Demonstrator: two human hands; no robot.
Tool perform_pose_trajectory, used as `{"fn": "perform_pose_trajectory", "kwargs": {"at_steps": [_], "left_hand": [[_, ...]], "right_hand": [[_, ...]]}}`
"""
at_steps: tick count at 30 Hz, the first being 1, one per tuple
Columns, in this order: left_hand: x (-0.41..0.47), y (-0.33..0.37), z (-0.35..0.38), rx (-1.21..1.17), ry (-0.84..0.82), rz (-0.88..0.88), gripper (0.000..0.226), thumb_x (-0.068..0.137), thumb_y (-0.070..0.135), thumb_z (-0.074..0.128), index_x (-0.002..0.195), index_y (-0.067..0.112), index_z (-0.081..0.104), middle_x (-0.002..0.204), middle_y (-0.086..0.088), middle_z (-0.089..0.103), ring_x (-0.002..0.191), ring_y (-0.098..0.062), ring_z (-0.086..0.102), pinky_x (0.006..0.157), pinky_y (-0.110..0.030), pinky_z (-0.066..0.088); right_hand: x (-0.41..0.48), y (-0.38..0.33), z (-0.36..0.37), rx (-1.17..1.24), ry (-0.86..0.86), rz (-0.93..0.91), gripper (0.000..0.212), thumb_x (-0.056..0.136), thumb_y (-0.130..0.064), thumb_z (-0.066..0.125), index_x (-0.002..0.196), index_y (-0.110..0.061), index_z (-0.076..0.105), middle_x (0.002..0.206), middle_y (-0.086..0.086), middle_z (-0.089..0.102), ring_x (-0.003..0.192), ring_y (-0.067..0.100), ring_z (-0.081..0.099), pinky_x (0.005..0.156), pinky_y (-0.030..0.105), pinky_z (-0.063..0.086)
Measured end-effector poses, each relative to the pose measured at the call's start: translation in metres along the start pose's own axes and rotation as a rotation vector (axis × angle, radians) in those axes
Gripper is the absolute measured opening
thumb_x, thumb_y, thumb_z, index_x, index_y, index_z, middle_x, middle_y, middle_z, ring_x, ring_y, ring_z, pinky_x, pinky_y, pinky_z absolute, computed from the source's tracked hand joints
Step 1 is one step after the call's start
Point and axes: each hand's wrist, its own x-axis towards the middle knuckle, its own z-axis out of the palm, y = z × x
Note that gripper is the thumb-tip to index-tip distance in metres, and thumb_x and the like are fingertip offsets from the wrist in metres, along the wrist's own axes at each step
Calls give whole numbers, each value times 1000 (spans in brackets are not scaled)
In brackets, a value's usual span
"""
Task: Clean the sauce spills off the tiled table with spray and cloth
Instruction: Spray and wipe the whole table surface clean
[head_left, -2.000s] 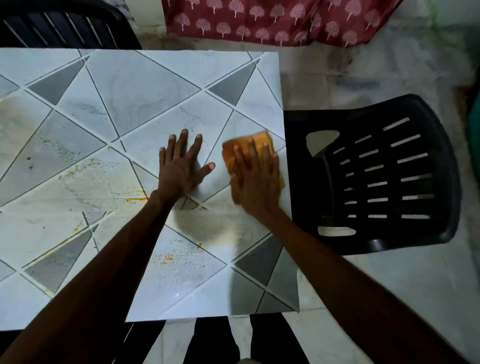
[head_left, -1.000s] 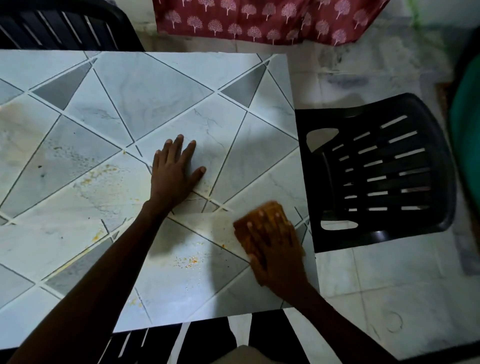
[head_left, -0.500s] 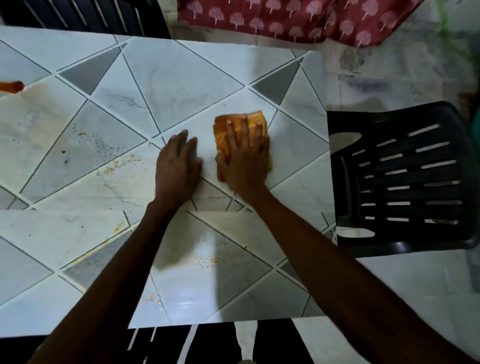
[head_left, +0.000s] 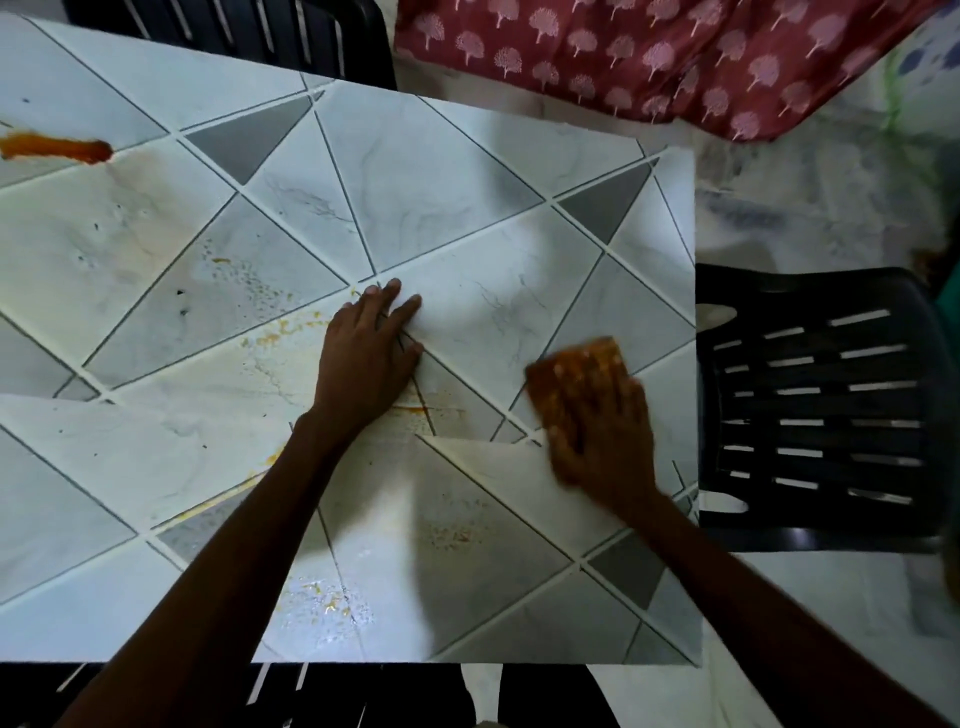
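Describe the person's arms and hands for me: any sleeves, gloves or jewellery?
The left hand and right hand are bare: no gloves, and no ring, watch or bracelet visible. The left arm and right arm are bare too, with no sleeve in view. The right hand is motion-blurred, so something small there could be missed.

My cloth (head_left: 576, 364) is orange. The bench (head_left: 467, 171) under it is tiled in white and pale grey marbled triangles, a few plain dark grey, with dark grout lines. Far left of the cloth is an orange-brown sauce streak (head_left: 57, 148); yellow-orange specks (head_left: 270, 339) lie nearer it. Right of the cloth, a black slotted chair (head_left: 821, 405); beyond it, maroon fabric (head_left: 649, 57) printed with pink trees.
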Motion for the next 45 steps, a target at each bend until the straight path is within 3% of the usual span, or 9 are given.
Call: {"fn": "perform_pose_trajectory", "kwargs": {"at_steps": [5, 11, 18, 22, 26, 30, 36, 40, 45], "left_hand": [[1, -12, -19, -199, 50, -92, 41, 93, 34, 55, 130, 16, 62, 137, -5, 59, 126, -24, 54, 108, -35, 42], [-21, -44, -44, -71, 192, -166, 43, 95, 36, 57, 131, 14, 58, 136, -9, 55, 126, -28, 49, 108, -35, 38], [-43, -58, -42, -67, 178, -235, 54, 93, 41, 59, 136, 10, 53, 142, -14, 50, 131, -33, 46, 110, -41, 37], [-58, -58, -44, -34, 199, -261, 57, 91, 44, 60, 136, 9, 52, 143, -13, 48, 132, -33, 45, 109, -44, 38], [-81, -71, -47, 19, 193, -353, 56, 91, 47, 59, 134, 12, 52, 145, -11, 45, 134, -33, 43, 108, -46, 38], [-96, -85, -54, 53, 195, -379, 57, 89, 47, 59, 134, 13, 52, 145, -10, 45, 132, -33, 44, 106, -46, 39], [-100, -104, -60, 24, 231, -438, 59, 90, 51, 56, 136, 15, 53, 145, -9, 46, 134, -30, 42, 108, -43, 37], [-105, -110, -63, -11, 257, -473, 60, 88, 51, 57, 136, 16, 53, 147, -8, 45, 134, -29, 42, 107, -44, 38], [-119, -120, -74, 1, 323, -522, 58, 90, 53, 55, 136, 17, 53, 147, -7, 46, 134, -28, 43, 107, -44, 39]], "right_hand": [[147, -88, -11, -24, 39, 251, 81, 88, -58, 33, 159, -22, 22, 163, 18, 23, 149, 46, 17, 119, 64, 16], [88, -155, -1, -18, 16, -153, 83, 87, -56, 47, 159, -23, 24, 166, 13, 19, 152, 41, 12, 119, 61, 13], [-16, -50, 1, -61, -115, -411, 80, 87, -55, 56, 157, -26, 30, 167, 10, 15, 154, 37, 8, 116, 63, 21], [73, -46, -6, -89, -45, -140, 79, 91, -58, 42, 160, -25, 21, 166, 15, 18, 152, 42, 15, 117, 62, 20], [176, -149, -4, -62, 34, 142, 84, 88, -61, 33, 160, -20, 17, 164, 21, 19, 149, 49, 16, 117, 66, 18], [146, -208, 2, -75, 37, -178, 80, 89, -56, 38, 159, -21, 24, 165, 15, 23, 149, 45, 19, 119, 61, 16], [30, -103, 3, -81, -57, -607, 69, 95, -53, 48, 156, -28, 31, 166, 8, 22, 153, 37, 15, 115, 62, 26], [85, -83, -5, -85, -24, -401, 67, 99, -55, 36, 159, -29, 23, 166, 11, 21, 153, 38, 16, 114, 62, 27], [205, -222, 3, -70, 77, -45, 73, 95, -55, 25, 159, -20, 26, 162, 19, 28, 147, 47, 24, 114, 64, 27]]}}
